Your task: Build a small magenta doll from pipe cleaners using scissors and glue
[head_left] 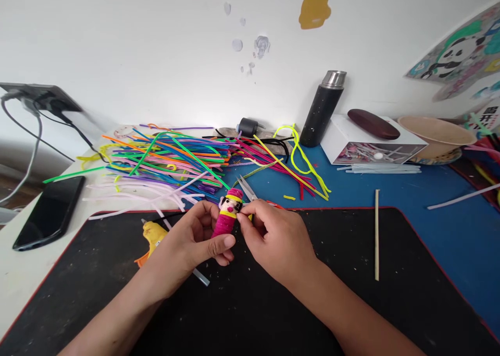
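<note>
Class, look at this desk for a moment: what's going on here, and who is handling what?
A person holds a small doll wound from pink and yellow pipe cleaners. The left hand grips its body, and the right hand pinches at its side by the face. They work over a black mat. Scissors lie just behind the doll, a heap of coloured pipe cleaners beyond, and a yellow glue gun sits beside the left hand.
</note>
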A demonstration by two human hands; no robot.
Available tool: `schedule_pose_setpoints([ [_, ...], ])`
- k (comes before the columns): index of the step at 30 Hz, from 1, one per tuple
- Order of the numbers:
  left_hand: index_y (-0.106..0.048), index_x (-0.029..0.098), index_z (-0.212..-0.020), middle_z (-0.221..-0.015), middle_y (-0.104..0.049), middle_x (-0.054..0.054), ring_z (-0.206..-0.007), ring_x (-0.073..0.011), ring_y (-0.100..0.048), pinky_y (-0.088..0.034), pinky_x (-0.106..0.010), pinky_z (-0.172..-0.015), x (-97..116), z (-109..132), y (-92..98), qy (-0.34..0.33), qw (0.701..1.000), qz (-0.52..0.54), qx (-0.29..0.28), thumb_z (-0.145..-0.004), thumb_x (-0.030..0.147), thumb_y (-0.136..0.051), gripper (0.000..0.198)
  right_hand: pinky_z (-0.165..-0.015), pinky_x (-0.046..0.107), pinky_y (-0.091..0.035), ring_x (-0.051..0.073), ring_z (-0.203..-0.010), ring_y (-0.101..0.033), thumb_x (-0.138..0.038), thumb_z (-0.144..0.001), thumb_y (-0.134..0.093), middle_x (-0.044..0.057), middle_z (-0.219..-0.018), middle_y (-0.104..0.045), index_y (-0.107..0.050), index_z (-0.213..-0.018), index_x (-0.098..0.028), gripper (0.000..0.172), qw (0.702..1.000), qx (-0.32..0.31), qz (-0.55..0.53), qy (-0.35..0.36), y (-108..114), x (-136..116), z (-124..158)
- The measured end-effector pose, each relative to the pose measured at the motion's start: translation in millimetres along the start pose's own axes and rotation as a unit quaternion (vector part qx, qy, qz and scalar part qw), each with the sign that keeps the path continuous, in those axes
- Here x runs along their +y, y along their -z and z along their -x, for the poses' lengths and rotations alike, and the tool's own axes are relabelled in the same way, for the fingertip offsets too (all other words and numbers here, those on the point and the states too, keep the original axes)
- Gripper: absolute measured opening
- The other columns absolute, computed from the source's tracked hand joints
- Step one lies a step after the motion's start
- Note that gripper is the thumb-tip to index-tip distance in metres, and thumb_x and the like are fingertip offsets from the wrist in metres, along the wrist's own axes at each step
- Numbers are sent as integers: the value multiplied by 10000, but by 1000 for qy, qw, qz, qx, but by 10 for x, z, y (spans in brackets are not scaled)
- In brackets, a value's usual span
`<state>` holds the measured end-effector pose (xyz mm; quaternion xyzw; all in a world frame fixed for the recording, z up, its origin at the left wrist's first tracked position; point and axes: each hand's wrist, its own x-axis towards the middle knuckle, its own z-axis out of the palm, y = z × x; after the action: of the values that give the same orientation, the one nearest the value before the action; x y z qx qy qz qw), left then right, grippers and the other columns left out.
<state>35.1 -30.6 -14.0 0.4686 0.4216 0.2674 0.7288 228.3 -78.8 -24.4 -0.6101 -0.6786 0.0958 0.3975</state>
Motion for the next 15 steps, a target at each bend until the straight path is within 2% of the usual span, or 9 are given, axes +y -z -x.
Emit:
schedule_pose_setpoints([
  [8, -568, 185, -952, -798, -712, 45, -614, -125, -746, -630, -211, -552, 6, -3, -5, -8, 1000, 16, 7, -706, 435, -1036, 584, -523, 257, -362, 110, -476, -537, -232, -1013, -639, -49, -608, -646, -747, -919, -200, 147, 999, 27, -28, -4, 28, -27, -6],
  [15, -559, 188, -947, -788, -710, 45, -612, -126, -746, -625, -211, -551, 3, 1, 13, -11, 1000, 21, 6, -720, 443, -1028, 580, -590, 255, -480, 131, -570, -676, -199, -1047, -624, 10, -818, -818, -796, -1101, -193, 180, 996, 21, -77, 45, 51, -35, -8],
])
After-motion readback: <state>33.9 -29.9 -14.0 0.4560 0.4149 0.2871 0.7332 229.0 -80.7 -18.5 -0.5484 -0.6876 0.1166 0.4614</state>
